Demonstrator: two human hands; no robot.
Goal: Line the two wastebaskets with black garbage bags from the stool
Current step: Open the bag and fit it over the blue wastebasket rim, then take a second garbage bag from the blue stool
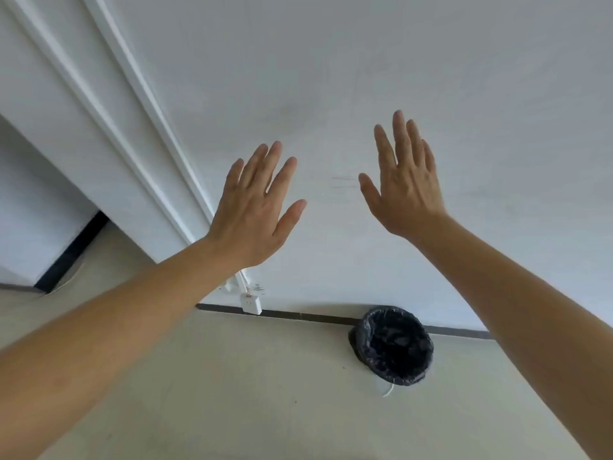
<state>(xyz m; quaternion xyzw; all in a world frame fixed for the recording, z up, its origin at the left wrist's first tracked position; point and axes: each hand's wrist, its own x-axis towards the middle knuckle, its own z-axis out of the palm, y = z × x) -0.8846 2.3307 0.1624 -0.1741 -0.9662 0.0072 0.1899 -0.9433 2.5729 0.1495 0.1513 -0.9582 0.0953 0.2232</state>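
Observation:
One wastebasket [394, 346] stands on the floor against the white wall, lined with a black garbage bag folded over its rim. My left hand [255, 207] and my right hand [404, 184] are both raised in front of the wall, high above the basket, backs toward me, fingers spread, holding nothing. A second wastebasket and the stool are out of view.
A white wall [365, 78] fills most of the view, with a dark baseboard [298, 314] along the beige floor [248, 393]. White cable conduit [142, 104] runs diagonally down to a small white box [251, 304]. A corner opening lies at the left.

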